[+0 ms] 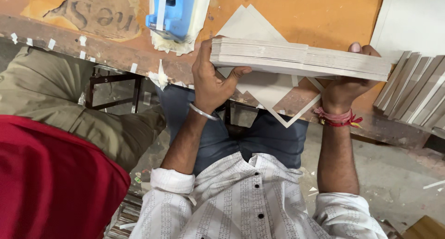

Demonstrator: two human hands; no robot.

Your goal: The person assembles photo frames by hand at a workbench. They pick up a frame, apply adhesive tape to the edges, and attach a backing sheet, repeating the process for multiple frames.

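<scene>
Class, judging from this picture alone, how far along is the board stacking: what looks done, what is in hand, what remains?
Done: a gathered, squared stack of boards. In hand: the left hand and right hand grip its ends above the bench. Left: loose boards leaning at the right, and flat sheets under the stack.

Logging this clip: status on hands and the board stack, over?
Left hand and right hand shut on stack of grey boards, held level above orange table. Blue tape dispenser beside, apart. Nothing blocking.

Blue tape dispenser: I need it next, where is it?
In the head view, the blue tape dispenser sits top-centre on the orange worktable, just beyond the left hand.
</scene>
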